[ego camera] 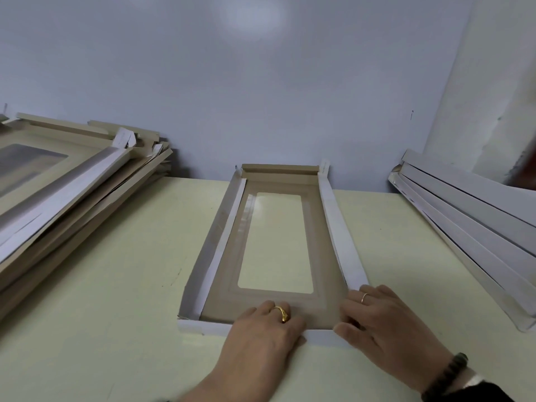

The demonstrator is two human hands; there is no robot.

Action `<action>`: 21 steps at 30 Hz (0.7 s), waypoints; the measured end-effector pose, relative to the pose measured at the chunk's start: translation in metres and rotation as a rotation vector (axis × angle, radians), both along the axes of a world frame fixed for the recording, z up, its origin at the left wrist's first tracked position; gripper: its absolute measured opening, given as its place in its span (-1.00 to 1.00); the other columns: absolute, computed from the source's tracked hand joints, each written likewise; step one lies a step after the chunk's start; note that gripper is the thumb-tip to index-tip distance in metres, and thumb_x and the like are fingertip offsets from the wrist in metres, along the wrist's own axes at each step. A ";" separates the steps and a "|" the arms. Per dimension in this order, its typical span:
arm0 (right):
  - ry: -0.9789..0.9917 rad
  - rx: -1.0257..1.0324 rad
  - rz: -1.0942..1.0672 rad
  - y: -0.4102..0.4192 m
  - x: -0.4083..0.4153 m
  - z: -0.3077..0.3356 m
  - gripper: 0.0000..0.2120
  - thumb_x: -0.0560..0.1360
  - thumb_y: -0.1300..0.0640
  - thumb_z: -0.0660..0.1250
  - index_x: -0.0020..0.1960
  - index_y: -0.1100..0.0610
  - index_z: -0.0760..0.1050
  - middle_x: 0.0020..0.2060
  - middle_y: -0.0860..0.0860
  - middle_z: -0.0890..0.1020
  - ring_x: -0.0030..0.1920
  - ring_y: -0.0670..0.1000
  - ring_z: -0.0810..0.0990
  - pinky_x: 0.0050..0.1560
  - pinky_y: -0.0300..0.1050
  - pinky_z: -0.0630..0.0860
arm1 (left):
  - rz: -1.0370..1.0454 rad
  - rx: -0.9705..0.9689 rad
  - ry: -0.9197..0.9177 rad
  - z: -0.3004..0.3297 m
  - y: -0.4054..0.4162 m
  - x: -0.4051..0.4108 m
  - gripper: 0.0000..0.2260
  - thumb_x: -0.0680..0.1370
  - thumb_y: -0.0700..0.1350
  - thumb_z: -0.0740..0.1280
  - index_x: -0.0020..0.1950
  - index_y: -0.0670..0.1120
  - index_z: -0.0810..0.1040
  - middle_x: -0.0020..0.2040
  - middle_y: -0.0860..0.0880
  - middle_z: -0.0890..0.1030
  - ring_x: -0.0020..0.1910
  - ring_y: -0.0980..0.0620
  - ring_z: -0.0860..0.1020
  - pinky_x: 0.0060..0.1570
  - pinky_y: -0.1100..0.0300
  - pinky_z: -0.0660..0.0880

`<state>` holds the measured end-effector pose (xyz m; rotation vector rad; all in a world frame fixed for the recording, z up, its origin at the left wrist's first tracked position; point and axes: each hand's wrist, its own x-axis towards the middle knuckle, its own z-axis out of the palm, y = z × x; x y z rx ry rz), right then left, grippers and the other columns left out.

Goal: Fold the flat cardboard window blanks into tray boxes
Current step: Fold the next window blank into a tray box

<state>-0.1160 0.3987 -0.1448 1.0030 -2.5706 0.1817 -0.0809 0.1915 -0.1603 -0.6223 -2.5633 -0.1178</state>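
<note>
Nearest the camera, the left hand (266, 323) lies over the near wall of the tray box (278, 303), fingers curled down over the folded edge onto the brown floor inside, pressing that flap in place. Just beside it, the right hand (374, 314) pinches the near right corner, thumb outside against the white wall and fingers over the top, where the near wall meets the long right wall. Both hands therefore have hold of the same near end of the box, close together but not touching each other.

The box sits in the middle of the pale table (116, 271), its long axis running away from the person, with a clear window (275, 242) cut in its floor. All four walls look raised; the far end stands against the wall of the room.

Judging by its thin sheet walls, the box should be light and springy: the flaps will likely want to open again unless creases are pressed firmly. The window film looks easily dented or smudged, so the hold is best kept on the cardboard rim and corners, not the middle.

Further off, a pile of flat blanks (72, 181) lies at the left of the table, and a stack of white pieces (464, 216), probably finished boxes, leans at the right.
</note>
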 end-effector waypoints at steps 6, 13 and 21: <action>0.170 -0.077 0.013 -0.002 0.001 -0.009 -0.60 0.40 -0.17 0.23 -0.45 0.10 0.35 -0.48 -0.08 0.40 -0.42 -0.02 0.41 -0.29 -0.22 0.27 | 0.012 0.015 -0.033 0.002 0.001 0.001 -0.76 0.35 0.03 0.11 -0.44 0.02 0.49 -0.46 0.12 0.46 -0.48 0.12 0.46 -0.57 0.36 0.26; 0.243 -0.166 0.041 -0.005 0.005 -0.019 -0.64 0.47 -0.07 0.21 -0.40 0.12 0.45 -0.45 -0.07 0.46 -0.45 -0.01 0.43 -0.32 -0.26 0.32 | -0.008 -0.016 -0.122 0.005 0.001 0.003 -0.79 0.25 0.06 0.44 -0.45 0.01 0.47 -0.47 0.13 0.46 -0.48 0.14 0.46 -0.57 0.33 0.28; 0.342 -0.126 -0.036 0.000 -0.003 -0.020 -0.41 0.59 -0.15 -0.06 -0.48 0.10 0.39 -0.51 -0.07 0.43 -0.42 0.03 0.46 -0.25 -0.17 0.28 | -0.022 0.027 -0.266 0.020 -0.054 -0.014 -0.60 0.50 0.31 0.07 -0.17 0.01 0.42 -0.05 0.06 0.45 0.01 0.10 0.40 -0.06 0.34 0.22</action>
